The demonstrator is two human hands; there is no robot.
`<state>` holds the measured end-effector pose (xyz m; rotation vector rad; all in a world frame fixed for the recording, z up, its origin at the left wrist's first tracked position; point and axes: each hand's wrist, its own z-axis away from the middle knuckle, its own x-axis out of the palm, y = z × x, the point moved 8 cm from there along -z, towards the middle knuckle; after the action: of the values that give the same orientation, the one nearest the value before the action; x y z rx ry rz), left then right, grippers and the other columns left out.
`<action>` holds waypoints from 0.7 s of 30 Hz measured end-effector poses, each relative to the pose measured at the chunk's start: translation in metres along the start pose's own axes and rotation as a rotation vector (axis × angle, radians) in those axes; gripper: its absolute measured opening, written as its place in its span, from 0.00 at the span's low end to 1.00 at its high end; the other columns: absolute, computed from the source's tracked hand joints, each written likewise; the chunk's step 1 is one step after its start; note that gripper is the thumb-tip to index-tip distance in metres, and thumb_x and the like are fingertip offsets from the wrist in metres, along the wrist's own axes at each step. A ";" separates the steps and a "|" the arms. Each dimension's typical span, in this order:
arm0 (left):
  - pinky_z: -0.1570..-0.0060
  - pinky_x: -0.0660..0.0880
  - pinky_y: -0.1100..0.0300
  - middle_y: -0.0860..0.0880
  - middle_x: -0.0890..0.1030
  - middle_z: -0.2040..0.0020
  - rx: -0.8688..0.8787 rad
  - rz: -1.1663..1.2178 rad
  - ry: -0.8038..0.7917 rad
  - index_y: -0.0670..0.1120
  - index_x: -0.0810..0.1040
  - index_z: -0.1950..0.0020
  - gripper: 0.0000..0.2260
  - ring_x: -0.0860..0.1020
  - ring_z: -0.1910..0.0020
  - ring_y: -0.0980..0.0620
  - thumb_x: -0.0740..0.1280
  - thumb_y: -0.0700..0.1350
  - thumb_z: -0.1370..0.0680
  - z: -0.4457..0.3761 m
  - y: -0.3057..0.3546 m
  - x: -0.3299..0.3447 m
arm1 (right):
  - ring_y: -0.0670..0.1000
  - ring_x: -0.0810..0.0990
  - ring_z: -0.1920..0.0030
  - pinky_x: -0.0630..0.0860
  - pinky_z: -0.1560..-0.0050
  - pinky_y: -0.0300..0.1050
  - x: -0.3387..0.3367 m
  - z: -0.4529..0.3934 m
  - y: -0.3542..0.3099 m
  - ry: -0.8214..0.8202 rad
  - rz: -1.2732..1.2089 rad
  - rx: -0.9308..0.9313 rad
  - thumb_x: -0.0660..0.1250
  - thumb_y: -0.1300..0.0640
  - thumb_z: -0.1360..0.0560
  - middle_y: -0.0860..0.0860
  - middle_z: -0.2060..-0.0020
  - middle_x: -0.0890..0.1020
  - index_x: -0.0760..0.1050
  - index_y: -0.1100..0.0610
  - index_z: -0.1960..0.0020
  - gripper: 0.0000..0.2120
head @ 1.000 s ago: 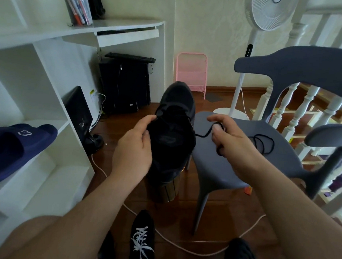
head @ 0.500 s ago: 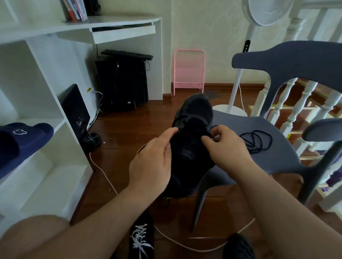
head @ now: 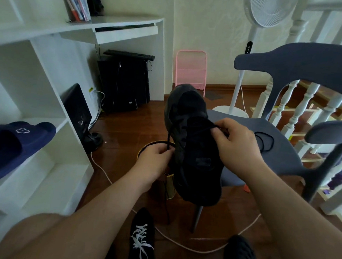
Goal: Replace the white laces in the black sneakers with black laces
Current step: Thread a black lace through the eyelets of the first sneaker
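While the black sneaker [head: 193, 147] is held up in mid-air over the front edge of the grey chair [head: 285, 155], toe pointing away, both hands are busy on the black lace [head: 168, 138]. Left hand [head: 153, 160] pinches one lace end, which runs taut up to the eyelets on the shoe's left side. Right hand [head: 235, 146] has its fingers curled at the tongue and upper eyelets; looks like it pinches the other lace run there, but black on black, can't confirm exactly what it grips.

Second black lace [head: 264, 141] lies coiled on the chair seat, just beside the right hand. Other sneaker [head: 142, 238] sits on the floor near the bottom of the view with its white laces in. So roughly half done at best.

Risks from here:
- Shoe has no support except the two hands; a hard tug on the left end could twist it or drop it.
- Pulling the left end too far could drag the opposite end out of its eyelet, leaving uneven lengths.
- Low contrast makes a skipped or doubled eyelet easy to miss.
- The right wrist could knock the spare lace off the seat.
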<state>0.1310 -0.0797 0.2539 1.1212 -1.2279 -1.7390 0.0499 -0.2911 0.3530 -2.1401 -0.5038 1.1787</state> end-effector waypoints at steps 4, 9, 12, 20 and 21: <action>0.61 0.76 0.60 0.51 0.82 0.53 0.170 0.032 0.229 0.56 0.83 0.53 0.09 0.81 0.57 0.56 0.66 0.54 0.15 0.006 0.026 -0.034 | 0.42 0.78 0.64 0.71 0.68 0.30 0.006 0.001 -0.003 -0.104 -0.007 -0.060 0.62 0.57 0.16 0.38 0.66 0.79 0.68 0.34 0.29 0.22; 0.52 0.79 0.55 0.54 0.81 0.54 0.467 -0.012 -0.017 0.58 0.81 0.52 0.10 0.81 0.54 0.56 0.65 0.62 0.21 0.032 0.071 -0.020 | 0.40 0.77 0.65 0.72 0.68 0.36 0.029 0.009 -0.011 -0.273 0.113 -0.123 0.61 0.60 0.17 0.39 0.67 0.72 0.57 0.26 0.23 0.34; 0.53 0.79 0.52 0.58 0.81 0.54 0.481 -0.366 -0.122 0.62 0.77 0.51 0.05 0.79 0.54 0.60 0.64 0.59 0.17 0.037 0.064 0.012 | 0.39 0.79 0.56 0.75 0.56 0.39 0.046 0.020 -0.027 -0.335 0.125 -0.200 0.61 0.59 0.18 0.40 0.52 0.80 0.58 0.27 0.23 0.34; 0.51 0.68 0.64 0.62 0.73 0.48 0.503 -0.511 -0.042 0.65 0.78 0.51 0.04 0.73 0.48 0.65 0.66 0.57 0.16 0.038 0.063 0.014 | 0.43 0.77 0.60 0.75 0.62 0.48 0.055 0.016 -0.015 -0.243 0.119 -0.098 0.64 0.60 0.21 0.43 0.62 0.79 0.75 0.41 0.57 0.13; 0.52 0.69 0.65 0.63 0.75 0.49 0.473 -0.414 -0.058 0.65 0.79 0.53 0.06 0.75 0.50 0.65 0.67 0.58 0.17 0.037 0.064 0.010 | 0.42 0.77 0.61 0.74 0.63 0.44 0.053 0.012 -0.009 -0.236 0.126 -0.068 0.64 0.60 0.21 0.42 0.62 0.80 0.75 0.40 0.57 0.14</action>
<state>0.0975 -0.0946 0.3189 1.7093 -1.5791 -1.8319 0.0671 -0.2489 0.3224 -2.1271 -0.5243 1.5155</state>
